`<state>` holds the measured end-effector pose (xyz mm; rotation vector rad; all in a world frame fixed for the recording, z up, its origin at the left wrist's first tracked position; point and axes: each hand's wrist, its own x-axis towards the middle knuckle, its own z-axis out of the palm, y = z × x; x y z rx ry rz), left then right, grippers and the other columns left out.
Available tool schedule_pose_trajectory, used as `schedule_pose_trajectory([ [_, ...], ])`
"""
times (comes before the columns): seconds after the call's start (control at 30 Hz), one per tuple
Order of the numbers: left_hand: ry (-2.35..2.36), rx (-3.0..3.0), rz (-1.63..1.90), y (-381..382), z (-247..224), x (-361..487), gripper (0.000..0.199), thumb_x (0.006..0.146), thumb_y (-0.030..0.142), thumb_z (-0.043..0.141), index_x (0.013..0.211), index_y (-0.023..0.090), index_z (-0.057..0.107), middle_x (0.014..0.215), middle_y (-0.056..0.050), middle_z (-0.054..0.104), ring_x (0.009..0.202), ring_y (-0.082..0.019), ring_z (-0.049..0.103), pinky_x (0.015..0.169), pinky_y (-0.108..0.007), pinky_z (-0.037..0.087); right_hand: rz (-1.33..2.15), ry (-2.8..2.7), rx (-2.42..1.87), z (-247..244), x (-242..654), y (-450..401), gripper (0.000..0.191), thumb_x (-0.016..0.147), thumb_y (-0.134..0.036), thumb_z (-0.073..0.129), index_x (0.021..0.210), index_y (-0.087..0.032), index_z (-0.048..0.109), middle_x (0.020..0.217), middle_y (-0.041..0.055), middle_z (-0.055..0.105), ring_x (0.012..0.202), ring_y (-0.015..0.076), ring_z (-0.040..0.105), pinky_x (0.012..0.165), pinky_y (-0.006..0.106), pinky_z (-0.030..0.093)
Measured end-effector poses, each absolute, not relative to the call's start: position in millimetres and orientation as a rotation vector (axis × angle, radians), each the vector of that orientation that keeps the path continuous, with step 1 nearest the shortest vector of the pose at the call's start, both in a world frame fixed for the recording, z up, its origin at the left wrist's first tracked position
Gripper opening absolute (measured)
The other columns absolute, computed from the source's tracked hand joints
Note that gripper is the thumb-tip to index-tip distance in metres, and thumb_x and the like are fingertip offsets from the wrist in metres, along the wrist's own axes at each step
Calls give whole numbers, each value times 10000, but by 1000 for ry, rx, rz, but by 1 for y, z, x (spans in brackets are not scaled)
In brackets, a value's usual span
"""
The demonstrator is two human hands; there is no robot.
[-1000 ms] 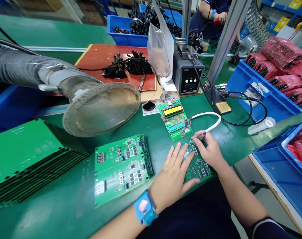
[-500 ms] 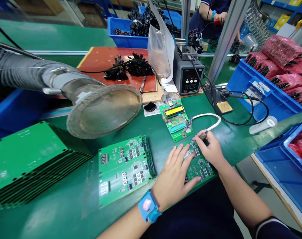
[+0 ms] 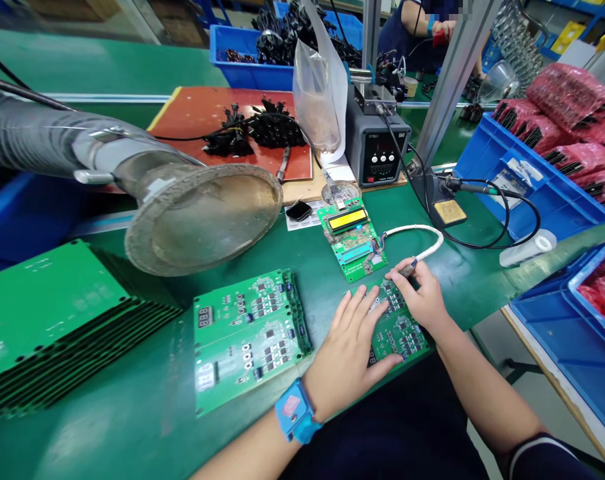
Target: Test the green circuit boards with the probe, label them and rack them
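My left hand [image 3: 343, 343] lies flat with spread fingers across a green circuit board [image 3: 402, 335], covering much of its left half. A blue wrist strap is on that arm. At the board's far edge, my right hand [image 3: 425, 298] pinches the connector end of a white sleeved cable [image 3: 427, 229]; the contact point is mostly hidden by the fingers. The cable curves back to a small green tester board [image 3: 361, 261] with a lit yellow display and a teal socket. Left of my hands, a stack of populated circuit boards [image 3: 227, 360] rests on the green bench.
A fume hood [image 3: 207, 213] hangs over the left side, above a tall stack of green boards [image 3: 47, 300]. Behind are a soldering station [image 3: 380, 150], an iron in its stand [image 3: 447, 183] and black cables [image 3: 277, 127]. Blue bins [image 3: 522, 193] stand right; another person works beyond.
The camera view has shifted slightly. Both hands keep their places on the board, with the right fingers still pinching the cable connector.
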<state>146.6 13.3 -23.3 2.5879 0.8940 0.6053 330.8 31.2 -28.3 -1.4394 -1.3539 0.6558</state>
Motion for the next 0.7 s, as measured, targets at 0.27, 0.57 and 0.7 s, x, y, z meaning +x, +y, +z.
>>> schedule_pose_trajectory([
  [0.27, 681, 2531, 647, 14, -19, 147, 177, 887, 296, 608, 1006, 360, 723, 1411, -77, 464, 1390, -388, 296, 1066, -697, 238, 662, -1358, -1446, -27, 330, 30, 61, 877, -284, 562, 901, -227, 558, 849, 31, 706, 824, 189, 682, 793, 319, 522],
  [0.57, 658, 2535, 623, 17, -18, 148, 165, 897, 294, 593, 942, 358, 739, 1342, -47, 549, 1338, -333, 390, 1088, -679, 218, 657, -1360, -1458, -27, 331, 31, 74, 878, -294, 561, 906, -226, 553, 847, 33, 707, 813, 190, 683, 799, 328, 526],
  [0.7, 641, 2563, 611, 17, -20, 147, 143, 898, 282, 596, 943, 334, 721, 1358, -62, 542, 1332, -325, 411, 1082, -687, 225, 649, -1366, -1458, -28, 331, 31, 72, 877, -292, 562, 905, -227, 554, 858, 38, 710, 818, 193, 682, 798, 331, 525],
])
